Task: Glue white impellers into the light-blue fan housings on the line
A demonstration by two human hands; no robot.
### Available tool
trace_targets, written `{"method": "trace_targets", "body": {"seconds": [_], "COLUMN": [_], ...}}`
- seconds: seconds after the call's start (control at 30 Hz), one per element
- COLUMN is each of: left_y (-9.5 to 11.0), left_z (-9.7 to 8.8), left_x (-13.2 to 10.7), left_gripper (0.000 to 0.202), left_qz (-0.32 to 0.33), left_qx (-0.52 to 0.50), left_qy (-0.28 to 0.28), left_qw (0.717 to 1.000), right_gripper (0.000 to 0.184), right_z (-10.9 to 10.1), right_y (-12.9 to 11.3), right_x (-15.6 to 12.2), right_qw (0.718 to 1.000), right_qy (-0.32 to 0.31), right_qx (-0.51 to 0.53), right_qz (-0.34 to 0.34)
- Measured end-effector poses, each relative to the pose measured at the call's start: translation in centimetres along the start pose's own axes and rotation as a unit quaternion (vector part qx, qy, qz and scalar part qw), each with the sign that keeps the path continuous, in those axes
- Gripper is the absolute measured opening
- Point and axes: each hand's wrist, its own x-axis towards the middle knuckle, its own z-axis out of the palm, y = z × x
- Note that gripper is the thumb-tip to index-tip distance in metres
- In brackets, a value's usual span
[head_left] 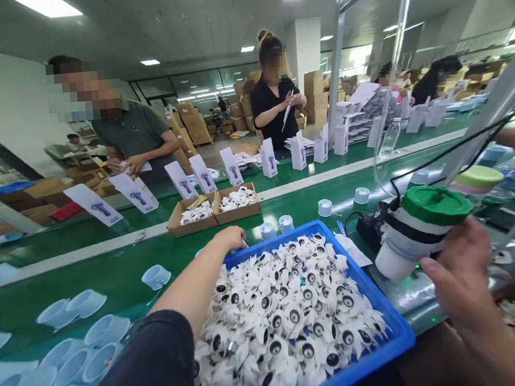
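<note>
While the left hand (231, 238) reaches across the far left corner of a blue tray (376, 290), the right hand (464, 259) is raised beside a white container (412, 247) with a green lid (438, 201). The container stands just right of the tray, tilted, its long axis rising from the base at lower left to the lid at upper right. The right thumb is set wide of the fingers; whether they touch the container cannot be told. The left fingers are curled together, and what they may hold is too small to tell. Within the smooth-walled tray, which looks like plastic, lies a deep heap of white fan wheels (286, 316), each with thin curved blades about a dark round hub; their axes point in many directions, numerous hubs facing up. The container's body is pale and rounded, crossed by a black band, its lid a ridged disc. Beyond the tray, short pale-blue rings (155, 277) stand on a glossy green surface (111, 272), near two open brown cardboard boxes (197, 227) of white pieces. Upright white printed cartons (269, 157) form a row farther back.
</note>
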Motion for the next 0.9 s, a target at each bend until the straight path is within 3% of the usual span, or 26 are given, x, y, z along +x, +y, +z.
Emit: {"method": "trace_targets", "body": {"seconds": [0.1, 0.17, 0.27, 0.37, 0.5, 0.57, 0.63, 0.7, 0.77, 0.83, 0.9], "left_y": [-1.5, -2.4, -3.0, -2.4, -0.9, -0.1, 0.9, 2.2, 4.0, 6.0, 7.7], "left_z": [-3.1, -5.0, -6.5, -6.4, -4.5, -3.1, -1.5, 0.1, 1.3, 2.1, 2.4], "left_x": [-1.6, -4.2, -10.2, -16.6, -22.5, -23.9, -24.4, -24.4, -23.9, -23.4, -23.1], "left_gripper": [0.033, 0.052, 0.069, 0.061, 0.066, 0.071, 0.069, 0.066, 0.058, 0.050, 0.044], "left_qz": [-0.013, -0.013, -0.016, -0.021, -0.083, -0.108, -0.096, -0.055, -0.002, 0.067, 0.132], "left_qx": [-0.072, -0.137, -0.244, -0.354, -0.538, -0.590, -0.619, -0.612, -0.531, -0.380, -0.246], "left_qy": [0.065, 0.120, 0.208, 0.274, 0.227, 0.192, 0.161, 0.122, 0.065, 0.038, 0.050], "left_qw": [0.995, 0.983, 0.947, 0.894, 0.808, 0.776, 0.763, 0.779, 0.845, 0.922, 0.959], "right_gripper": [0.052, 0.049, 0.059, 0.080, 0.082, 0.084, 0.089, 0.088, 0.075, 0.065, 0.064], "right_z": [-0.8, -0.8, -0.7, 0.3, 3.4, 5.3, 7.2, 9.1, 10.9, 12.8, 14.6], "right_y": [2.9, 3.0, 0.4, -3.1, -5.6, -6.6, -8.2, -10.4, -12.8, -14.7, -15.8], "right_x": [1.6, 2.6, 4.4, 6.4, 7.5, 7.5, 7.4, 7.3, 7.5, 7.8, 8.1], "right_qw": [0.984, 0.973, 0.947, 0.902, 0.833, 0.818, 0.811, 0.792, 0.783, 0.788, 0.794], "right_qy": [0.006, 0.030, 0.036, -0.052, -0.209, -0.264, -0.300, -0.329, -0.332, -0.315, -0.294], "right_qx": [0.088, 0.110, 0.202, 0.312, 0.420, 0.434, 0.441, 0.461, 0.477, 0.482, 0.488], "right_qz": [0.155, 0.199, 0.245, 0.295, 0.294, 0.268, 0.241, 0.227, 0.222, 0.218, 0.213]}}
